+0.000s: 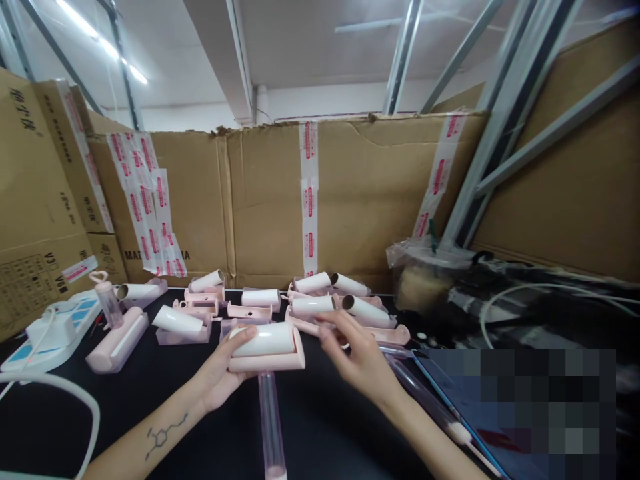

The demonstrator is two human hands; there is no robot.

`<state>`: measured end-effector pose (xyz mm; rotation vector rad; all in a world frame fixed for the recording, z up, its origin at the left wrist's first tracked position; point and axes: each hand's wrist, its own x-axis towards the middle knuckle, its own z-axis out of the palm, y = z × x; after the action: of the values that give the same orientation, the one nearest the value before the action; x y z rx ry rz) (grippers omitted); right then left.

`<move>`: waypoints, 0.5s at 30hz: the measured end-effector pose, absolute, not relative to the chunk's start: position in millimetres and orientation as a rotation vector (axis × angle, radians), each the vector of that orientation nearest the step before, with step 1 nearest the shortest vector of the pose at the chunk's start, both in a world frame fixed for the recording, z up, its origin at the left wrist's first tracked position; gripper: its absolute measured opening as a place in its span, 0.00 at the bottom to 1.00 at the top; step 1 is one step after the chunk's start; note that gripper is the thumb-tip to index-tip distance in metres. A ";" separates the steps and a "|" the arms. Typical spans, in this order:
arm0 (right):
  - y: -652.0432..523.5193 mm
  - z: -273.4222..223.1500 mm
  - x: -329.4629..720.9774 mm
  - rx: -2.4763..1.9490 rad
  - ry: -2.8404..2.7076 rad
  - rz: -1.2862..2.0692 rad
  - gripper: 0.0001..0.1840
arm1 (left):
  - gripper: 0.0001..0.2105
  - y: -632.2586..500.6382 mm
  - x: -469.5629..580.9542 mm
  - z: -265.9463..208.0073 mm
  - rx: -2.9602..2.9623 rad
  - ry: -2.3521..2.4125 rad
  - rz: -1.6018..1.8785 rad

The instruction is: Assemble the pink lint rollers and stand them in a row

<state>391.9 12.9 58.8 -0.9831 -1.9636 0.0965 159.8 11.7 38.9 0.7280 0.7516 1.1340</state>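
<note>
In the head view, your left hand (227, 373) grasps a pale pink lint roller (267, 365) at the centre of the frame, thumb on top of its white paper roll (265, 340). The roller lies level across the picture. A clear tube (273, 420) runs from just under it to the bottom edge; you cannot tell from here whether the two are joined.

Your right hand (357, 360), right of centre, is released: its fingers are loosely bent near the roller's right end, apart from it.

Behind your hands, across the middle of the frame, more pink holders (250, 311) and white rolls (315, 305) sit on the black worktop (210, 447), several rolls tilted in their holders. At the left, another roller (117, 340) lies aslant, with a handle (107, 300) topped by a heart-shaped loop standing just behind it. A white power strip (75, 343) is near the left edge.

On the right, a lidded plastic cup (423, 283) holds a light brown drink. Another clear tube (420, 393) lies at the lower right, beside your forearm. A taped cardboard wall (265, 200) spans the background.
</note>
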 end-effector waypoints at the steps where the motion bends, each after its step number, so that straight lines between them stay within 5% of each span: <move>1: 11.3 57.5 389.0 -0.879 -2.038 -0.009 0.16 | 0.19 10.2 160.5 41.0 0.738 0.706 1.142; 4: 6.1 51.1 380.1 -0.600 -2.280 -0.276 0.25 | 0.23 4.0 163.3 48.4 0.815 0.522 1.024; 7: 4.5 47.8 379.4 -0.632 -2.317 -0.316 0.24 | 0.30 4.0 158.6 54.0 0.999 0.467 0.922; 12: 8.4 49.2 385.0 -0.849 -1.846 0.063 0.14 | 0.27 33.5 122.7 47.9 1.970 1.168 1.257; 15: 11.4 48.6 382.7 -0.974 -1.567 0.411 0.16 | 0.26 49.5 106.9 39.2 2.353 1.500 1.175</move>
<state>382.7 11.4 48.6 -0.9742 -1.5674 0.4107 106.9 49.5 39.2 2.3525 1.5004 1.1752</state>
